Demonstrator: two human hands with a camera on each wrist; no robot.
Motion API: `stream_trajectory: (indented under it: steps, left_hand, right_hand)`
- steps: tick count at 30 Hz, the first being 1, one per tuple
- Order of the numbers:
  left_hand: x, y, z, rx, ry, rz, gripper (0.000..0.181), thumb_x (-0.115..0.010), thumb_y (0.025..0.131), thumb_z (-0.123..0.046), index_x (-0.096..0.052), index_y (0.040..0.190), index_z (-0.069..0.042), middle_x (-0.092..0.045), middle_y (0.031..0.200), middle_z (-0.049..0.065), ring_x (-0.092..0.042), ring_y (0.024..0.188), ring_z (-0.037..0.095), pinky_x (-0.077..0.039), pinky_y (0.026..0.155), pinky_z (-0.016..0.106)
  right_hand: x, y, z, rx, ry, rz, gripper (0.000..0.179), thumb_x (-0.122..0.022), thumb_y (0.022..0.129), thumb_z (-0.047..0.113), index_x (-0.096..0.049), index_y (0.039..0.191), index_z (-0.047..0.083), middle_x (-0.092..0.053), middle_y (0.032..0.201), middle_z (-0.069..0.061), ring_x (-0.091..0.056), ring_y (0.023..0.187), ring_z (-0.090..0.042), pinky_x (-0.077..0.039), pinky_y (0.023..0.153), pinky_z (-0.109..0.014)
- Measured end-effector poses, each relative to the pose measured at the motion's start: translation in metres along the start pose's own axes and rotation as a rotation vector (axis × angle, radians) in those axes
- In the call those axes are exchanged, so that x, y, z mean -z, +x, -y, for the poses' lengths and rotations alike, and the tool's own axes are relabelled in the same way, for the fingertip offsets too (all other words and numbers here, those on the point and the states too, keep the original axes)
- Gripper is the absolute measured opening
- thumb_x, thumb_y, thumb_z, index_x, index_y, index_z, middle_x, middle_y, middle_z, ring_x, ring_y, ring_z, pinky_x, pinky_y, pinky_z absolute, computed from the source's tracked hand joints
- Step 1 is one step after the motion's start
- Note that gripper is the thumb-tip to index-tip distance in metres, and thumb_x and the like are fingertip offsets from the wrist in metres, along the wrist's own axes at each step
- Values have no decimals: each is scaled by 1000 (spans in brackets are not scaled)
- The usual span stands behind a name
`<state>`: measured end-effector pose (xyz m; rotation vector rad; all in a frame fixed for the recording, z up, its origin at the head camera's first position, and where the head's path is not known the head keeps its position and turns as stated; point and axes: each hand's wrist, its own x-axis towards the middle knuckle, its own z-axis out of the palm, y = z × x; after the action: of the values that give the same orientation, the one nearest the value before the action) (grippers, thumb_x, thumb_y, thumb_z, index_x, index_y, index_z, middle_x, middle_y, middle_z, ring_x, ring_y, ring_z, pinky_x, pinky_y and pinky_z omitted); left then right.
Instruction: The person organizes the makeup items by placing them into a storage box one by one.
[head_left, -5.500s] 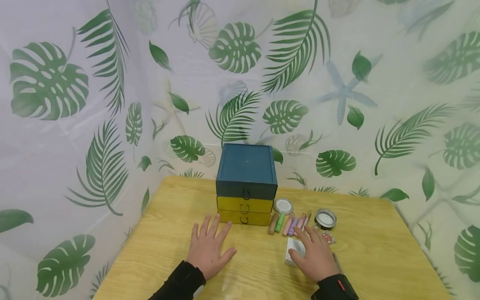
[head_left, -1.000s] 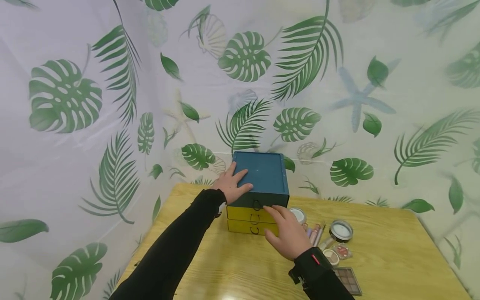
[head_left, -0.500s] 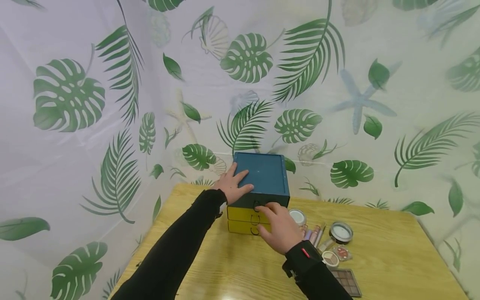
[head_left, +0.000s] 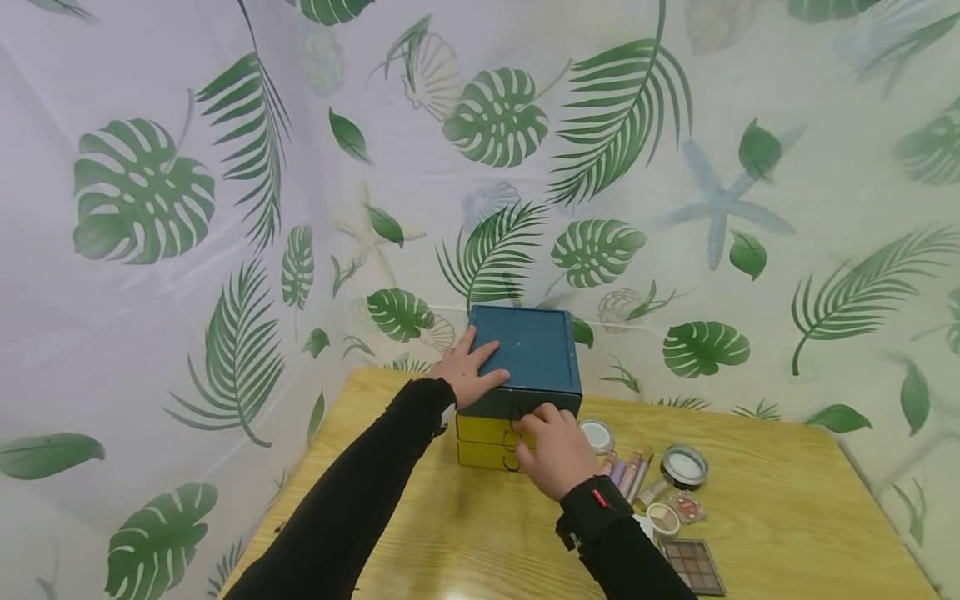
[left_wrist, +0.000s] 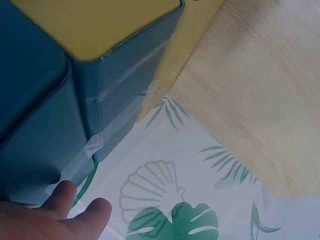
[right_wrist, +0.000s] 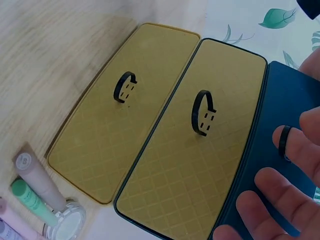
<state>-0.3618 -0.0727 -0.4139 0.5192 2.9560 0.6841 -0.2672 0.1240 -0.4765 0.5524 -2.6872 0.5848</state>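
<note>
A small chest of drawers stands on the table, with a blue top drawer (right_wrist: 295, 100) and two yellow drawers (right_wrist: 235, 70) below. My left hand (head_left: 467, 377) rests with spread fingers on the left side of its blue top (head_left: 528, 342). At the front, my right hand (head_left: 558, 450) has its index finger hooked through the black loop handle (right_wrist: 284, 141) of the blue drawer, thumb close by. Its other fingers are bent in front of the drawer face. The yellow drawers' black loop handles (right_wrist: 202, 112) are untouched. All drawers look closed.
Right of the chest lie several makeup tubes (head_left: 630, 471), a round white-topped case (head_left: 597, 435), a clear-lidded round case (head_left: 683, 467), a three-colour compact (head_left: 663, 518) and an eyeshadow palette (head_left: 692, 567). A white box (head_left: 645, 527) is mostly hidden by my right wrist.
Both hands have gone from low over the table to the chest, the left onto its top. Within the last second my right hand has moved slightly left, its index finger reaching into the top handle.
</note>
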Motion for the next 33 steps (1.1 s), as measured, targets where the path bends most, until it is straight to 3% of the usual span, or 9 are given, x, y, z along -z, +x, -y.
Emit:
stream_trajectory:
  steps: [8, 14, 24, 33]
  left_hand:
    - [5, 1, -2, -6, -9, 17, 68, -49, 103, -58, -32, 161, -28, -2, 170, 9, -22, 148, 47, -31, 116, 64]
    - [0, 5, 6, 1, 0, 36, 69, -48, 103, -59, -28, 162, -30, 2, 170, 7, -18, 150, 45, -29, 117, 64]
    - [6, 1, 2, -23, -55, 59, 70, -51, 103, -55, -29, 162, -25, 1, 170, 11, -16, 150, 48, -30, 116, 64]
    - [8, 0, 3, -17, -89, 90, 75, -55, 100, -58, -28, 163, -27, 4, 170, 9, -14, 150, 47, -29, 117, 64]
  right_hand:
    - [0, -1, 2, -11, 4, -8, 13, -65, 98, 16, -73, 109, 15, -56, 110, -8, -53, 102, -31, -50, 93, -45]
    - [0, -4, 5, -27, 14, 9, 13, -63, 100, 18, -72, 109, 16, -55, 112, -8, -52, 104, -31, -49, 96, -45]
    - [1, -14, 6, -18, 54, -15, 11, -63, 100, 16, -72, 107, 15, -56, 113, -9, -52, 105, -31, -47, 98, -47]
    - [-1, -23, 9, -38, 87, 5, 10, -64, 100, 17, -71, 107, 16, -55, 114, -8, -50, 106, -30, -48, 96, -45]
